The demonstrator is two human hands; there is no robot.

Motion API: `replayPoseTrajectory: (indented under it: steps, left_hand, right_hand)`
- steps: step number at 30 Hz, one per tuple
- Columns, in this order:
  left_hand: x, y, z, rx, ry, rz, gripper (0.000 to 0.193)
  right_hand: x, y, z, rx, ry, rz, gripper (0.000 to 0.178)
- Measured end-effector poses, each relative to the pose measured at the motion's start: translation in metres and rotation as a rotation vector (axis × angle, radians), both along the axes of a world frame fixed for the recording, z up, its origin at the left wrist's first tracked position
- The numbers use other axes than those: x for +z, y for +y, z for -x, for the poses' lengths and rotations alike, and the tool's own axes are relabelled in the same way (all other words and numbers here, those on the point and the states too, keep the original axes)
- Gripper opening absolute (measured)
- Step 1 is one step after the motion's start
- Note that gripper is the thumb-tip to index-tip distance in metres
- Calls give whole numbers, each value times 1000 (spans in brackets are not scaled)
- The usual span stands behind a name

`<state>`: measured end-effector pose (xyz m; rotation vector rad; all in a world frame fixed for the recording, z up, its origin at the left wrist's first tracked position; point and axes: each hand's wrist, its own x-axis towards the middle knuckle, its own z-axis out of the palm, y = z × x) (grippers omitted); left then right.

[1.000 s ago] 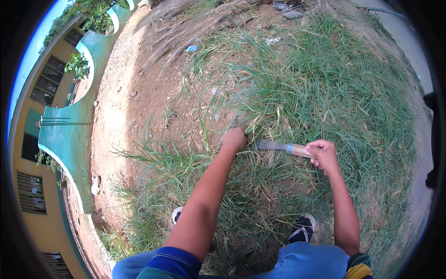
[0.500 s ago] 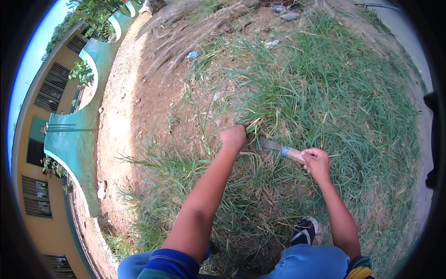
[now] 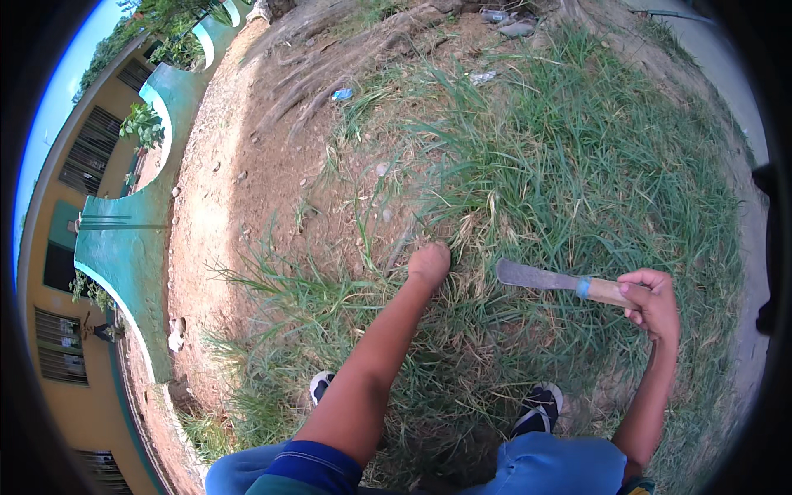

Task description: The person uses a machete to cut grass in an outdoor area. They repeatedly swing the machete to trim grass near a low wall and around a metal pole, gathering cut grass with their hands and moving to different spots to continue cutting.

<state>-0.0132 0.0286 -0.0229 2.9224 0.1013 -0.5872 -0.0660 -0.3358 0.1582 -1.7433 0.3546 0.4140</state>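
My right hand [image 3: 652,302] is closed round the wooden handle of a short machete [image 3: 540,276] with a blue band where the handle meets the blade. The dark, worn blade has a rounded end and points left, above the grass [image 3: 569,190], apart from my left hand. At the left edge of a green and straw-coloured clump, my left hand [image 3: 430,264] is a fist low to the ground, gripping grass stems. Its fingertips are turned away and mostly hidden.
Bare soil [image 3: 276,190] with small stones and tree roots [image 3: 330,70] stretches left and ahead. A scalloped green wall [image 3: 124,247] runs along the left before a yellow building [image 3: 49,412]. Blue litter [image 3: 342,95] lies by the roots. My shoe [image 3: 538,410] stands in grass.
The machete has swung right and back with my right hand, its blade leaving the base of the grass clump. My left fist has shifted slightly right and down.
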Motion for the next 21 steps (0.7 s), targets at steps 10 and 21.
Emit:
replayPoseTrajectory:
  steps: [10,21]
  left_hand:
    - [-9,16,-13,126,-36,207,27]
    - [-7,8,-6,209,-27,233,25]
  right_hand:
    - [-63,63,8,-67,-8,-137,17]
    - [-80,105,-5,92,-148,64,16]
